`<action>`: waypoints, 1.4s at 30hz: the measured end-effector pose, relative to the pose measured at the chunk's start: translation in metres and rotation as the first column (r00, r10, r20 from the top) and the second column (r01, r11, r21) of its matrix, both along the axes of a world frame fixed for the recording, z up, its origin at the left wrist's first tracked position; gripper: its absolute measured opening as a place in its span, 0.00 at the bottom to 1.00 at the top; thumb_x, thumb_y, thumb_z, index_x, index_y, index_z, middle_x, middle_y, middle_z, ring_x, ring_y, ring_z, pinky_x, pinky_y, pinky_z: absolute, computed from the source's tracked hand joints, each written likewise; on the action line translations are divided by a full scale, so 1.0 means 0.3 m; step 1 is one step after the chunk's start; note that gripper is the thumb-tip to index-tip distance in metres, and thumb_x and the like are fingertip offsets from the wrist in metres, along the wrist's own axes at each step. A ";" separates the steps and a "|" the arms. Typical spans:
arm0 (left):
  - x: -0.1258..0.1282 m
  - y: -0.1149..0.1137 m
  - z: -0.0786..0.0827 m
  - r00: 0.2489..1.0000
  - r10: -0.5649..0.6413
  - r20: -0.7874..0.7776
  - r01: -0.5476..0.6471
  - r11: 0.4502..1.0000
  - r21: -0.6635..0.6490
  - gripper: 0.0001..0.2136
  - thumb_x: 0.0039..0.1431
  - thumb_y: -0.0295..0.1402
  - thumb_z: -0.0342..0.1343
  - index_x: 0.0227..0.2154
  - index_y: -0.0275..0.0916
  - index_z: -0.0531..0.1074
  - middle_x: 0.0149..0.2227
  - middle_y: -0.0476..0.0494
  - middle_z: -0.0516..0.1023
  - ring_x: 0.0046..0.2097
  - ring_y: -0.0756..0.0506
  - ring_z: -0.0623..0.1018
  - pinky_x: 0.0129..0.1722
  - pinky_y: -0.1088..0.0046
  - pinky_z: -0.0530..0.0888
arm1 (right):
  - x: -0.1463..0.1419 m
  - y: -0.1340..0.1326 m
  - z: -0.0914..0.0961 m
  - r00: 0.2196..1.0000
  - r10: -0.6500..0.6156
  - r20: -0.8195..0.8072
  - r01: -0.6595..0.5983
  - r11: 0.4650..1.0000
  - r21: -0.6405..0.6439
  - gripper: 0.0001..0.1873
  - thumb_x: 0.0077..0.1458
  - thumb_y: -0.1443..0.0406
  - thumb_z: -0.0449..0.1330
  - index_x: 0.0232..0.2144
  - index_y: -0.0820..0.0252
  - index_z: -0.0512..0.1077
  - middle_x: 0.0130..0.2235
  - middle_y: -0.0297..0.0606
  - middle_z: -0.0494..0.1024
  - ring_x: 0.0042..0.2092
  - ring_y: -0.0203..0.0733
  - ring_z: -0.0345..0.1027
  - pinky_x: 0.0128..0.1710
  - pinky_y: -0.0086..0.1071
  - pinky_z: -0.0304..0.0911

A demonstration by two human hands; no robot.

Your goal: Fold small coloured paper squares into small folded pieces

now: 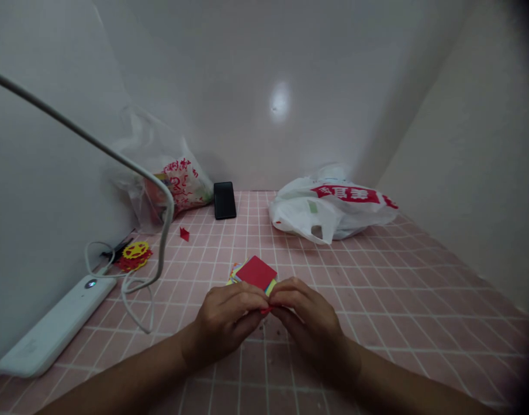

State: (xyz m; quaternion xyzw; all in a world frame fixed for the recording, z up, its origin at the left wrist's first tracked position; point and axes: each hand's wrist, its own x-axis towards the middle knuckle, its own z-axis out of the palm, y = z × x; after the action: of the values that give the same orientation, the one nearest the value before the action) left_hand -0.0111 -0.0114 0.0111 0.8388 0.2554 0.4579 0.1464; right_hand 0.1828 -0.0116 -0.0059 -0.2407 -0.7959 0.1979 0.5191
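Note:
My left hand (226,320) and my right hand (305,320) meet over the pink checked tabletop (420,300). Both are closed in a pinch on a small red piece of paper (267,310), of which only a sliver shows between the fingertips. Just beyond the fingers lies a stack of coloured paper squares (256,272) with a red sheet on top.
A white lamp base (52,328) with a bent neck and cable stands at left. Red and yellow paper cut-outs (135,255) and a red scrap (184,233) lie nearby. A black phone (225,200) leans on the back wall between a clear plastic bag (161,173) and a white one (333,207).

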 end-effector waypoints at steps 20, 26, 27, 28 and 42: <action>0.030 0.028 -0.009 0.966 0.169 0.193 0.107 0.419 -0.901 0.13 0.54 0.40 0.59 0.23 0.36 0.67 0.20 0.50 0.74 0.23 0.52 0.73 0.26 0.77 0.68 | -0.033 0.029 -0.022 0.938 0.079 -0.338 -0.343 0.356 -0.869 0.14 0.54 0.58 0.62 0.26 0.61 0.67 0.21 0.32 0.72 0.22 0.32 0.62 0.24 0.28 0.55; 0.035 0.037 -0.014 0.950 0.204 0.236 0.157 0.340 -0.927 0.14 0.52 0.42 0.61 0.25 0.37 0.67 0.20 0.51 0.74 0.22 0.52 0.73 0.25 0.77 0.68 | -0.034 0.031 -0.023 0.943 0.065 -0.326 -0.330 0.311 -0.891 0.14 0.52 0.58 0.63 0.24 0.60 0.65 0.18 0.29 0.69 0.20 0.31 0.60 0.22 0.27 0.52; 0.036 0.037 -0.017 0.948 0.204 0.245 0.169 0.330 -0.929 0.14 0.51 0.42 0.61 0.25 0.37 0.67 0.21 0.51 0.74 0.22 0.52 0.72 0.25 0.77 0.68 | -0.035 0.031 -0.021 0.946 0.059 -0.318 -0.320 0.316 -0.893 0.14 0.51 0.58 0.63 0.23 0.60 0.65 0.18 0.29 0.69 0.20 0.31 0.59 0.22 0.27 0.52; 0.036 0.037 -0.020 0.946 0.203 0.252 0.177 0.326 -0.928 0.14 0.51 0.42 0.61 0.25 0.37 0.68 0.21 0.51 0.74 0.22 0.52 0.72 0.25 0.77 0.68 | -0.037 0.031 -0.019 0.949 0.055 -0.312 -0.313 0.319 -0.895 0.14 0.51 0.58 0.63 0.23 0.59 0.65 0.18 0.29 0.69 0.20 0.30 0.59 0.22 0.27 0.51; 0.035 0.035 -0.034 0.940 0.245 0.238 0.157 0.312 -0.937 0.13 0.52 0.41 0.62 0.26 0.37 0.69 0.22 0.51 0.73 0.22 0.52 0.70 0.25 0.77 0.66 | -0.037 0.037 -0.040 0.928 0.090 -0.361 -0.372 0.258 -0.892 0.17 0.50 0.55 0.64 0.23 0.60 0.65 0.18 0.29 0.68 0.20 0.31 0.59 0.22 0.27 0.52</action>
State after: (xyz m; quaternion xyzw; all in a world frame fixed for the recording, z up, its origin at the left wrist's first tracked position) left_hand -0.0008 -0.0009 0.0009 0.4926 0.4687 0.3604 0.6386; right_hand 0.1718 -0.0006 -0.0179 -0.3548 -0.4806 0.7307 0.3305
